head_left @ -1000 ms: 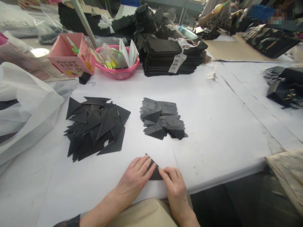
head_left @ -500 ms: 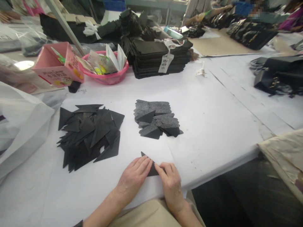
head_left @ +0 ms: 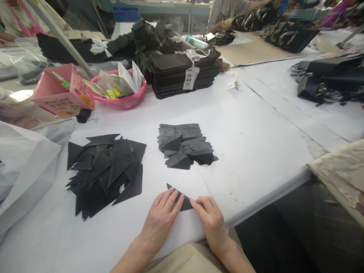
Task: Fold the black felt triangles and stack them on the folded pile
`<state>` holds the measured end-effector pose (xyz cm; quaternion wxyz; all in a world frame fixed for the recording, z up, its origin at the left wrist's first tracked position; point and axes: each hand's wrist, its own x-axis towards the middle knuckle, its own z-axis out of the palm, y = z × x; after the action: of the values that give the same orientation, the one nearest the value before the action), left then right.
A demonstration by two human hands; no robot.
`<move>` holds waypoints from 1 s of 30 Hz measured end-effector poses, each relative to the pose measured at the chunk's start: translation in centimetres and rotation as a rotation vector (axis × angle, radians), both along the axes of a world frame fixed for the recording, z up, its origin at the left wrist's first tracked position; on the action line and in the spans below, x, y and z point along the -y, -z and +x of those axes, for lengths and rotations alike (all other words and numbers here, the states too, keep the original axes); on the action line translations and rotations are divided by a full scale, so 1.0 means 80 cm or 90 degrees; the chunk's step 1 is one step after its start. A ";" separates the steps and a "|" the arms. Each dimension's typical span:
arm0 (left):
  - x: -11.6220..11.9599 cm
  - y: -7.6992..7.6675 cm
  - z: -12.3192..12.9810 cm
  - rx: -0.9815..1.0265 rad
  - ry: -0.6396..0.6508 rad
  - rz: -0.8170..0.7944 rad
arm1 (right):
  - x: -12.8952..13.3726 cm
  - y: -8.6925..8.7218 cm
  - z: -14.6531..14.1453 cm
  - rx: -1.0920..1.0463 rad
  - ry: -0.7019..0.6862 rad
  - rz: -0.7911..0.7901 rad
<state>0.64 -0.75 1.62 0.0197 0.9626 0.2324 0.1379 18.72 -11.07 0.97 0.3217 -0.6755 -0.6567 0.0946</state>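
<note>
A black triangular piece (head_left: 186,204) of sheet material, leather-like, lies on the white table near its front edge. My left hand (head_left: 159,217) rests over its left part, fingers stretched flat and pressing it down. At the right end of the piece, my right hand (head_left: 212,220) has curled fingers, with thumb and forefinger pinching the edge; the fingertips partly hide that corner. Beyond the hands lies a small pile of grey, rough-faced folded strips (head_left: 180,131) with some black faces showing. To the left is a larger heap of loose black triangular pieces (head_left: 105,170).
A pink box (head_left: 54,100) and a pink basin (head_left: 122,103) with papers stand at the back left. Behind the strips is a tagged stack of black panels (head_left: 170,72). Black bags (head_left: 327,83) lie at right. White plastic (head_left: 25,163) covers the left edge. Other people work farther back.
The view has shifted slightly. My left fingers have spread somewhat, and my right thumb and forefinger have moved a little right along the edge toward the triangular piece's right corner.
</note>
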 end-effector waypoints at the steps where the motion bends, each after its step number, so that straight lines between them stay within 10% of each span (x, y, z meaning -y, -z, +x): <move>1: 0.000 0.000 0.000 0.000 0.002 0.006 | 0.000 0.000 -0.001 0.011 0.003 -0.002; 30: 0.003 -0.002 0.011 -0.029 0.065 0.020 | 0.010 -0.002 0.005 0.006 0.029 -0.001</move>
<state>1.49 -1.00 1.82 0.0062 0.9763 0.1811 0.1184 19.09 -11.88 1.09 0.3199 -0.6910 -0.6426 0.0846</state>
